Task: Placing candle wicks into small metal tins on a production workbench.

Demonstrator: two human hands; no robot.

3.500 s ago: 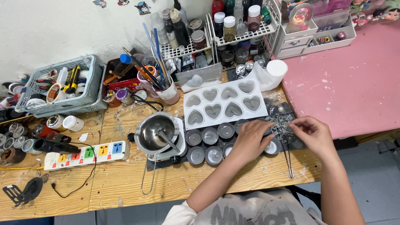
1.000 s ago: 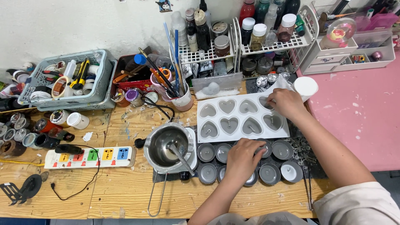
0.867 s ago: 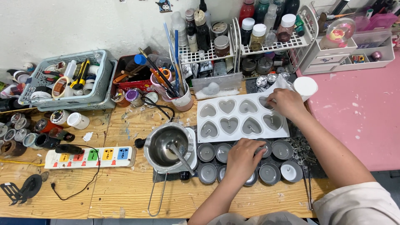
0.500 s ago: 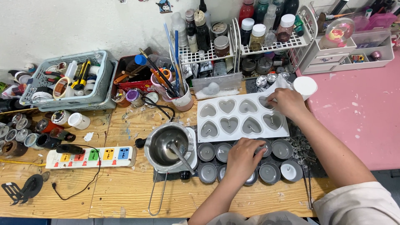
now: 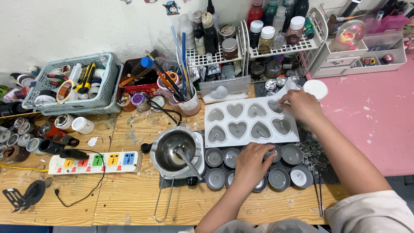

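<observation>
The left hand (image 5: 251, 160) lies flat and open on the round tins (image 5: 279, 178), steadying them. The right hand (image 5: 302, 106) pinches at a wick in the heart mold (image 5: 250, 123) just above — it looks like wick-setting; next needs gentle, straight fingers.

A grey plastic basket (image 5: 71, 84) of tape rolls and tools sits at the wooden tabletop's (image 5: 129, 203) far left edge. In front of it lies a white power strip (image 5: 95, 162) with coloured sockets. A steel melting pot (image 5: 174, 151) stands mid-table, a pink cup of brushes (image 5: 183, 97) behind it. White wire racks of bottles (image 5: 263, 41) line the far edge, beside a pink surface (image 5: 379, 112) at right.
</observation>
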